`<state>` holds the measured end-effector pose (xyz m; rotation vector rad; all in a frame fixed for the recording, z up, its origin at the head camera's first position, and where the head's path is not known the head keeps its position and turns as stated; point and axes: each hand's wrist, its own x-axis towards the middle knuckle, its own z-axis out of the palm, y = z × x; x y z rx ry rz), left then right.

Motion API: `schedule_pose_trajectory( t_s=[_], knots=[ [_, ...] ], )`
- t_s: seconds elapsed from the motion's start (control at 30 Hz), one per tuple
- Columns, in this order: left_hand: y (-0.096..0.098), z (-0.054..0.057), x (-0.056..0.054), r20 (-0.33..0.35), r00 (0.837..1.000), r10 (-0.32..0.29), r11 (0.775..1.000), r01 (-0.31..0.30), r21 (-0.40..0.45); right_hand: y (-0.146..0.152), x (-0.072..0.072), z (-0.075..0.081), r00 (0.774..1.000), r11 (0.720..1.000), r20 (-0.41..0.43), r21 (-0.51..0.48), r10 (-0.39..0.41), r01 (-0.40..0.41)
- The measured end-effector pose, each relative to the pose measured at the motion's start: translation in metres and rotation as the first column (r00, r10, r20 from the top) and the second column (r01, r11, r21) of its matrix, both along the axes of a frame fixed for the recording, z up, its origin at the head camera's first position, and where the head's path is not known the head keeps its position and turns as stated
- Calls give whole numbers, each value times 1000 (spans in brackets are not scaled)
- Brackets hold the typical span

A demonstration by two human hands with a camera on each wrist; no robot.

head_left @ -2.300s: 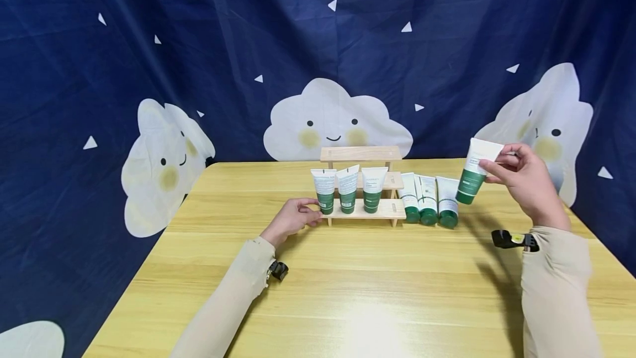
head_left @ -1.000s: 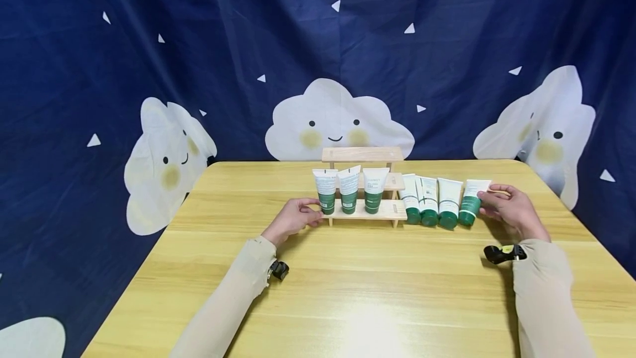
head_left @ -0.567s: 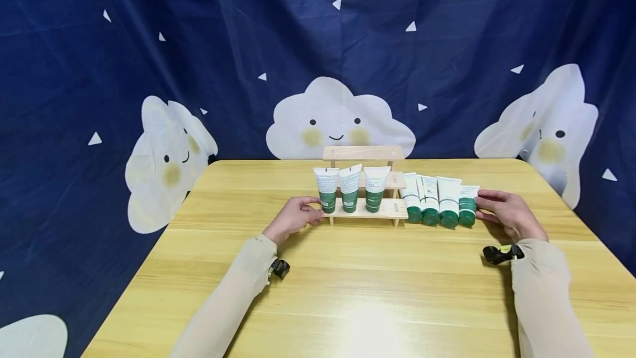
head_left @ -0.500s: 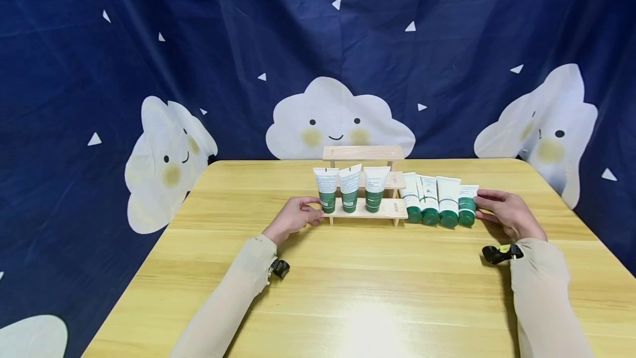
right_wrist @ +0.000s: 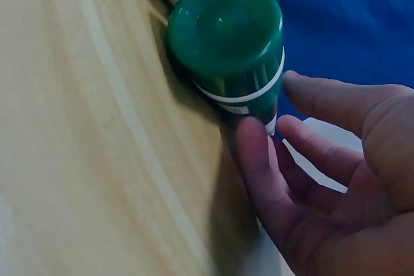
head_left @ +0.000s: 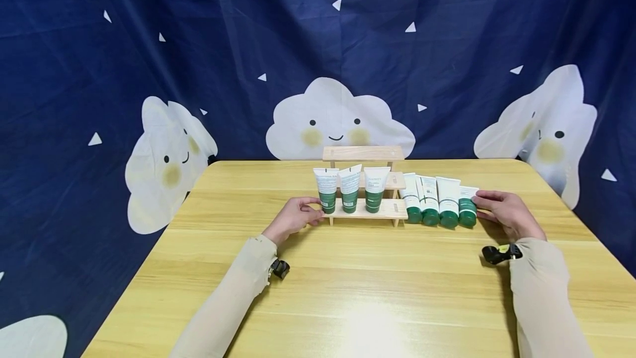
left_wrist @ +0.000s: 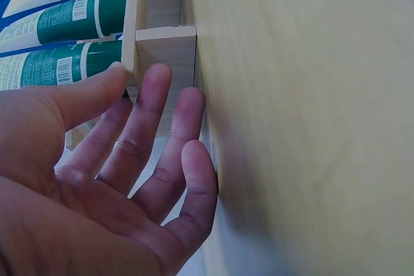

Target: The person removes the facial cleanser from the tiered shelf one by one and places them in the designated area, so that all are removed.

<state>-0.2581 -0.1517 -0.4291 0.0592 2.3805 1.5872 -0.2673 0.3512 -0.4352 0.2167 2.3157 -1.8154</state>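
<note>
Three white-and-green squeeze tubes stand cap-down on the lowest step of a wooden tiered stand (head_left: 361,209): left (head_left: 326,189), middle (head_left: 349,188) and right (head_left: 374,188). At the left end of that step, my left hand (head_left: 294,217) pinches the board between thumb and index finger, the other fingers loosely bent below. Right of the stand, several like tubes lie side by side, green caps toward me. My right hand (head_left: 508,214) has its thumb and fingers at the side of the rightmost lying tube (head_left: 467,209), whose green cap (right_wrist: 226,27) fills the right wrist view's top.
The other lying tubes, such as the white-bodied tube (head_left: 449,198), sit between the stand and my right hand. Upper steps (head_left: 362,153) of the stand rise behind. A blue cloud-print curtain (head_left: 238,43) hangs behind the wooden table (head_left: 318,286).
My right hand has lowered a tube from the air onto the table at the right end of the lying row and moved it against its neighbour. My left hand has stayed at the stand.
</note>
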Motion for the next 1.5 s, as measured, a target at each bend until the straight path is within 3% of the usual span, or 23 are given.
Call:
schedule_pose_trajectory(
  t_s=[0.17, 0.3, 0.57, 0.83, 1.07, 1.3, 1.5],
  knots=[
    [0, -1, 0, 6, 1000, 2, 1000, -2, 2, -3, 2, 11, 1000, 999, -28, 37, 4, -3],
    [1, -1, 0, -1, 1000, 0, 1000, 0, -3, -6, 4, 24, 989, 993, -145, 122, 6, 12],
    [0, 1, 1, -2, 1000, 8, 1000, -8, -5, -18, 7, 47, 949, 997, -314, 67, -20, 43],
    [0, -1, 1, -9, 1000, 17, 1000, -17, -15, -37, 9, 66, 931, 995, -364, 102, 25, 13],
    [2, 1, 0, -5, 1000, 18, 1000, -18, -21, -58, 11, 78, 897, 987, -434, 163, 83, -13],
    [2, 2, 0, -2, 1000, 16, 1000, -17, -20, -85, 16, 90, 889, 968, -439, 249, 131, -20],
    [2, 1, 0, -6, 1000, 16, 1000, -16, -20, -108, 19, 94, 854, 969, -492, 242, 167, -50]
  ],
)
